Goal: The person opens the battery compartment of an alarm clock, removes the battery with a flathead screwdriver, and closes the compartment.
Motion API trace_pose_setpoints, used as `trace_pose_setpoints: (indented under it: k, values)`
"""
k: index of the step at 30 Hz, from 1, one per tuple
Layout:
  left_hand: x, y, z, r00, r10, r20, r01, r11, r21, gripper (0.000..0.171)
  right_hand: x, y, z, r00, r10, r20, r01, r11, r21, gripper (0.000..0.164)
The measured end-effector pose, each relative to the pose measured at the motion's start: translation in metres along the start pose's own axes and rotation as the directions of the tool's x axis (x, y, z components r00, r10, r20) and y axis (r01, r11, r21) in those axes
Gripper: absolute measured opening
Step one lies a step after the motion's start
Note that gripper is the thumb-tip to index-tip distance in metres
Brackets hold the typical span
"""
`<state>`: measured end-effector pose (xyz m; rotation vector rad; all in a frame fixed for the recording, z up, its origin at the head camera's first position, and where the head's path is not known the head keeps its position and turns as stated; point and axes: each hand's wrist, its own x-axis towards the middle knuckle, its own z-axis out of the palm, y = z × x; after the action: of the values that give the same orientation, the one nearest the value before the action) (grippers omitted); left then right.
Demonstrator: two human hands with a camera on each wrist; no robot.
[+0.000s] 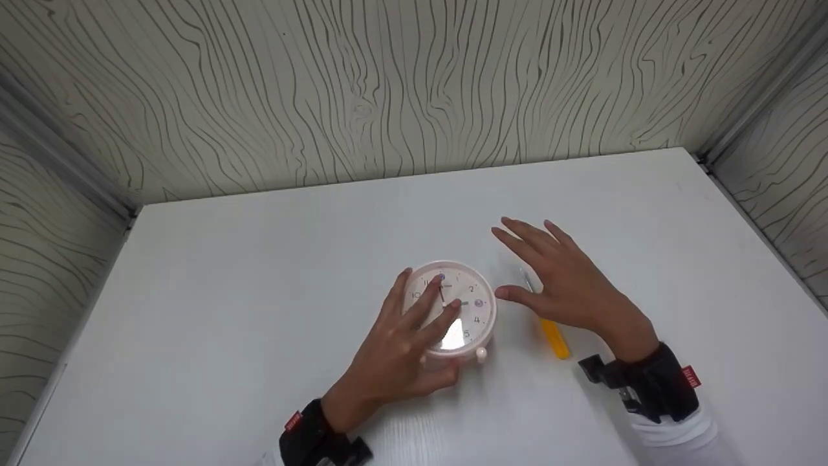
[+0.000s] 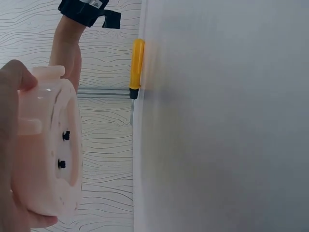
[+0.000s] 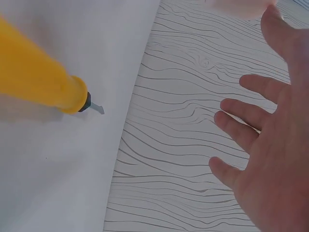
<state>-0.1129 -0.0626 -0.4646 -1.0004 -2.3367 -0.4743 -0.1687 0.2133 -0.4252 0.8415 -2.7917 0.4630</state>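
Observation:
My left hand (image 1: 404, 346) grips a round pale pink alarm clock (image 1: 475, 333), with its fingers across the face and the thumb at the edge near the small feet. In the left wrist view the back of the clock (image 2: 46, 154) shows two black knobs, and the clock is off the table. My right hand (image 1: 569, 285) hovers to the right with its fingers spread; its thumb tip is at or very near the clock's rim. Below that hand a screwdriver (image 1: 554, 338) with a yellow handle lies on the table. Its metal tip shows in the right wrist view, beyond the handle (image 3: 43, 72).
The white table (image 1: 226, 291) stretches out on both sides of the hands. A wood-grain patterned panel (image 1: 388, 84) stands along its back edge, with more patterned panels and grey posts at left and right. Black straps (image 1: 666, 382) sit on both wrists.

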Motion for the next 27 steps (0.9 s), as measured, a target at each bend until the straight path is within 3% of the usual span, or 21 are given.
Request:
trace_pose_setpoints:
  k: [18,23,27]
  values:
    - [0.005,-0.004,-0.006,0.985,0.043,-0.169,-0.052,0.997,-0.054,0.075,-0.004,-0.012,-0.011,0.993,-0.108,0.044,0.094,0.965,0.243,0.095]
    - [0.005,-0.003,-0.009,0.977,0.060,-0.203,-0.073,0.996,-0.057,0.073,-0.005,-0.019,-0.014,0.987,-0.152,0.058,0.125,0.937,0.328,0.102]
    - [0.004,-0.002,-0.011,0.972,0.062,-0.227,-0.076,0.996,-0.050,0.072,-0.006,-0.026,-0.017,0.979,-0.186,0.084,0.133,0.895,0.426,0.109]
